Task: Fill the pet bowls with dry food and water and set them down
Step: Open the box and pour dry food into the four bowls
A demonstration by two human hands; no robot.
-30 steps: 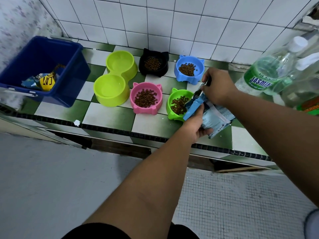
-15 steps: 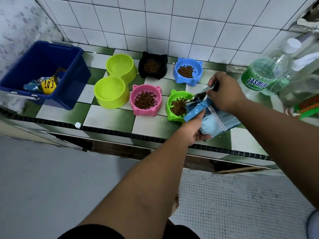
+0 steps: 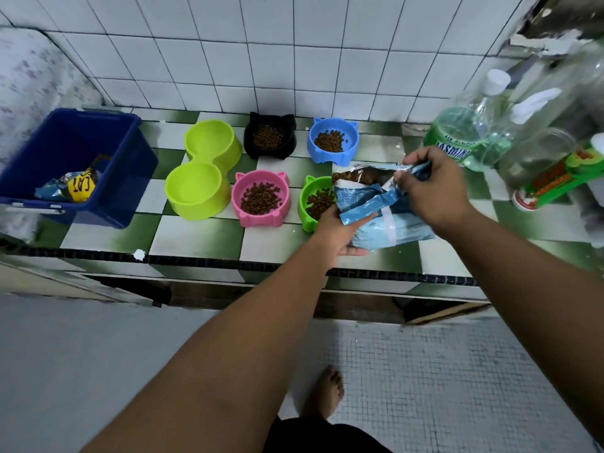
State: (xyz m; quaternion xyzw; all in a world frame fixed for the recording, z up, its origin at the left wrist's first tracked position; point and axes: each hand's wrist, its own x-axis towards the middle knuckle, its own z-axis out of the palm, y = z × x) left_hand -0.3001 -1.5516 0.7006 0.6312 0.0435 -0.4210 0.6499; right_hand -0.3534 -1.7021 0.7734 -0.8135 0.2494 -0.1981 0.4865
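Note:
A light blue food bag (image 3: 389, 220) lies on the green and white tiled counter (image 3: 196, 237), its mouth open with kibble showing. My left hand (image 3: 336, 230) grips its lower left side. My right hand (image 3: 428, 188) pinches the bag's upper rim. Four cat-shaped bowls hold dry food: a black bowl (image 3: 270, 136), a blue bowl (image 3: 333, 140), a pink bowl (image 3: 261, 198) and a green bowl (image 3: 315, 201), the last partly hidden by the bag. A lime double bowl (image 3: 204, 168) holds no food.
A dark blue bin (image 3: 75, 165) with a yellow packet inside sits at the counter's left. Clear water bottles (image 3: 470, 125) and a green-labelled container (image 3: 562, 178) crowd the right. White wall tiles rise behind. My bare foot (image 3: 323, 393) stands on the mosaic floor below.
The bag has come upright off the green bowl and its mouth now faces up and open. My right hand has pulled the rim to the right.

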